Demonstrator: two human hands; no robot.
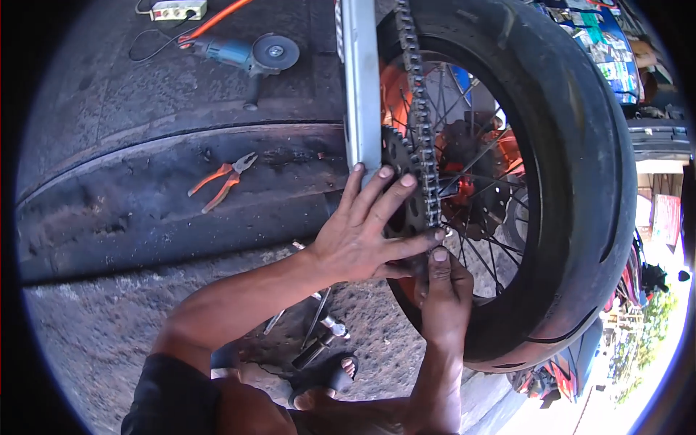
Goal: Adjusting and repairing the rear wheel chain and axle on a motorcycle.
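My left hand (351, 243) has its fingers spread over the lower end of the silver swingarm (362, 94) and the dark rear sprocket (396, 152), with one fingertip at the chain (428, 174). My right hand (444, 297) is closed just below, thumb raised beside that fingertip and a small shiny metal piece (448, 232); what it grips is mostly hidden. Both hands are inside the ring of a spoked rear wheel with a thick black tire (580, 181).
Orange-handled pliers (215, 190) lie on a dark ledge at left. An angle grinder (232, 54) and a white power strip (178, 9) are behind them. Metal tools (322, 330) lie on rough ground near my sandalled foot (341, 373). Cluttered items (609, 51) fill the upper right.
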